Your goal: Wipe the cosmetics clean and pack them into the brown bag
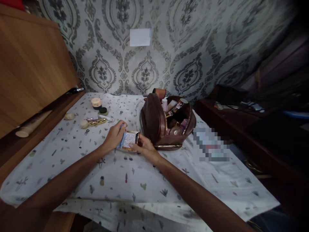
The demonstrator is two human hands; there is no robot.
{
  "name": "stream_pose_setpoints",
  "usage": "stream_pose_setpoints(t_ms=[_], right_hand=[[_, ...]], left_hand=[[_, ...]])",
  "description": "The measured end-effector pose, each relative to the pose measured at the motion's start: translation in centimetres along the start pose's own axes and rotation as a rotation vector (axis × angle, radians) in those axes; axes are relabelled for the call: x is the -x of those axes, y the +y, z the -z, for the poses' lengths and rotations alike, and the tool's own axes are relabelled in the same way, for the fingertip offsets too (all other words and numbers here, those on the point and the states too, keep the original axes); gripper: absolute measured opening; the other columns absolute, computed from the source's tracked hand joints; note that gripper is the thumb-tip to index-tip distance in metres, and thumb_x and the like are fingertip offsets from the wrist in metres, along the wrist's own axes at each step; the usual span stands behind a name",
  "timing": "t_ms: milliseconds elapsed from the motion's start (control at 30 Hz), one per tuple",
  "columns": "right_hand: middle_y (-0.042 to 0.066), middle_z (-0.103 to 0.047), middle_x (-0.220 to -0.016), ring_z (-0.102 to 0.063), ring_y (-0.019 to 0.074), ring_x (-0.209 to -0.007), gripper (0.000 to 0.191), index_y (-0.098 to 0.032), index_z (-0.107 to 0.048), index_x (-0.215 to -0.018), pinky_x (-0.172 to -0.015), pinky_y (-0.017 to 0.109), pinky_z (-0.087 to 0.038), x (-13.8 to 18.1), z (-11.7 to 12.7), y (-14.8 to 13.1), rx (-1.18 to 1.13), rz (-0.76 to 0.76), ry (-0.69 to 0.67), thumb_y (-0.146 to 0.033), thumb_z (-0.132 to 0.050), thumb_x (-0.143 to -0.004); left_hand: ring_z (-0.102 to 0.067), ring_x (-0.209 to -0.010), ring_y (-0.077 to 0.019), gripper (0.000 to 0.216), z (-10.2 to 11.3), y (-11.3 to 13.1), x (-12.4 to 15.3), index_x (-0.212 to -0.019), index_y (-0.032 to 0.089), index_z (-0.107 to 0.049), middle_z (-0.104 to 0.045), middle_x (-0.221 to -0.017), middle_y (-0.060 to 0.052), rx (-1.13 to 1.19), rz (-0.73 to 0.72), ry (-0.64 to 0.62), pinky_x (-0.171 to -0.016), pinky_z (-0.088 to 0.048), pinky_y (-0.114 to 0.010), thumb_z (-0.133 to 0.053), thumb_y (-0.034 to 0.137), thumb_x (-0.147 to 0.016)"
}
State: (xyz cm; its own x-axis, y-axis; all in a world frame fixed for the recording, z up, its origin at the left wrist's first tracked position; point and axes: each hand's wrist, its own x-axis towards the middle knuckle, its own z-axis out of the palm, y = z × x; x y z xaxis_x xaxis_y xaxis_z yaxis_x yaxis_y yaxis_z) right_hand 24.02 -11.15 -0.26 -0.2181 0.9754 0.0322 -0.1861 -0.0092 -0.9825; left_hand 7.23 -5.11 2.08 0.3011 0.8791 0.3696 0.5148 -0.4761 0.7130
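Above the table my right hand grips the right edge of a small, glittery silver compact case with a gold rim, thumb across its face. My left hand is closed on a blue cloth, which lies against the left edge of the case. Part of the cloth is hidden by the fingers. Just behind my right hand stands a brown bag, unzipped, with several cosmetic items inside, among them a pale bottle.
Left on the patterned tablecloth are a peach-lidded jar, a dark green jar, a gold tube and small round items. A wooden cabinet borders the left side. A blurred-out item lies right of the bag.
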Motion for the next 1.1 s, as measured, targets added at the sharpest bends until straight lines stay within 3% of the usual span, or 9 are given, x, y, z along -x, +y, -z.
stream_pose_setpoints(t_ms=[133, 200, 367, 500, 633, 733, 867, 1000, 1100], right_hand=[[-0.002, -0.056, -0.078, -0.051, 0.0124, -0.066, 0.043, -0.02, -0.059, -0.094, -0.052, 0.023, -0.04, 0.1, 0.4, 0.2, 0.075, -0.053, 0.007, -0.049, -0.079, -0.068], [-0.005, -0.048, -0.07, -0.044, 0.0105, -0.059, 0.037, -0.021, -0.053, -0.082, -0.049, 0.022, -0.036, 0.1, 0.6, 0.2, 0.114, -0.067, 0.005, -0.049, -0.075, -0.072], [-0.005, -0.043, -0.068, -0.041, 0.0107, -0.063, 0.034, -0.02, -0.049, -0.075, -0.055, 0.023, -0.034, 0.3, 0.9, 0.1, 0.257, 0.006, -0.04, -0.047, -0.07, -0.077], [-0.005, -0.044, -0.07, -0.04, 0.0113, -0.066, 0.032, -0.019, -0.052, -0.079, -0.06, 0.024, -0.035, 1.1, 0.8, -1.2, 0.305, 0.11, -0.084, -0.043, -0.072, -0.076], [-0.003, -0.052, -0.074, -0.046, 0.0138, -0.071, 0.028, -0.02, -0.056, -0.083, -0.065, 0.026, -0.039, 2.9, 1.1, -4.3, 0.281, 0.144, -0.096, -0.04, -0.075, -0.077], [-0.001, -0.058, -0.083, -0.051, 0.0148, -0.077, 0.031, -0.02, -0.059, -0.092, -0.071, 0.027, -0.042, 4.8, 2.2, -7.1, 0.197, 0.128, -0.128, -0.04, -0.076, -0.076], [0.0, -0.061, -0.085, -0.056, 0.0161, -0.079, 0.032, -0.02, -0.062, -0.093, -0.072, 0.029, -0.046, 7.4, 5.3, -10.8, 0.053, 0.125, -0.072, -0.042, -0.077, -0.075], [0.002, -0.061, -0.082, -0.054, 0.014, -0.066, 0.034, -0.02, -0.064, -0.102, -0.053, 0.024, -0.041, 8.9, 9.4, -14.2, 0.099, 0.236, 0.162, -0.042, -0.074, -0.079], [0.001, -0.058, -0.077, -0.049, 0.0115, -0.06, 0.032, -0.018, -0.063, -0.1, -0.049, 0.023, -0.039, 8.9, 12.2, -16.4, 0.142, 0.392, 0.367, -0.041, -0.073, -0.08]], left_hand=[[-0.062, -0.074, -0.0194, 0.033, 0.1, 0.3, 0.2, -0.092, 0.022, -0.056, -0.066, -0.079, -0.002, -0.115, -0.064, -0.061, -0.072, -0.044, -0.031, -0.031, 0.042, -0.1], [-0.064, -0.08, -0.0197, 0.033, 0.1, 0.6, 0.5, -0.097, 0.022, -0.057, -0.068, -0.087, -0.003, -0.124, -0.144, -0.127, -0.076, -0.045, -0.031, -0.031, 0.041, -0.1], [-0.063, -0.079, -0.0188, 0.035, 0.2, 1.5, 0.9, -0.088, 0.021, -0.058, -0.066, -0.082, -0.003, -0.101, -0.248, -0.236, -0.075, -0.045, -0.029, -0.033, 0.042, -0.1], [-0.061, -0.071, -0.0172, 0.036, 0.9, 2.8, 0.4, -0.083, 0.02, -0.058, -0.065, -0.073, -0.001, 0.001, -0.172, -0.198, -0.068, -0.046, -0.027, -0.036, 0.044, -0.099], [-0.064, -0.068, -0.0168, 0.037, 2.0, 4.9, -1.0, -0.09, 0.02, -0.062, -0.067, -0.075, -0.001, 0.157, -0.102, -0.179, -0.063, -0.05, -0.026, -0.042, 0.05, -0.097], [-0.065, -0.07, -0.017, 0.034, 2.6, 7.4, -3.1, -0.097, 0.02, -0.063, -0.068, -0.079, -0.002, 0.107, -0.19, -0.134, -0.064, -0.051, -0.027, -0.044, 0.049, -0.097], [-0.066, -0.093, -0.021, 0.031, 2.0, 11.8, -7.6, -0.107, 0.019, -0.065, -0.07, -0.1, -0.008, -0.186, -0.535, -0.082, -0.082, -0.05, -0.031, -0.039, 0.036, -0.1], [-0.061, -0.111, -0.0248, 0.032, -0.7, 15.5, -12.7, -0.12, 0.023, -0.065, -0.064, -0.123, -0.009, -0.494, -0.784, -0.33, -0.085, -0.048, -0.031, -0.042, 0.023, -0.097], [-0.064, -0.104, -0.0247, 0.027, -3.1, 16.6, -15.8, -0.111, 0.028, -0.07, -0.066, -0.117, -0.006, -0.637, -0.804, -0.55, -0.079, -0.047, -0.029, -0.057, 0.021, -0.088]])
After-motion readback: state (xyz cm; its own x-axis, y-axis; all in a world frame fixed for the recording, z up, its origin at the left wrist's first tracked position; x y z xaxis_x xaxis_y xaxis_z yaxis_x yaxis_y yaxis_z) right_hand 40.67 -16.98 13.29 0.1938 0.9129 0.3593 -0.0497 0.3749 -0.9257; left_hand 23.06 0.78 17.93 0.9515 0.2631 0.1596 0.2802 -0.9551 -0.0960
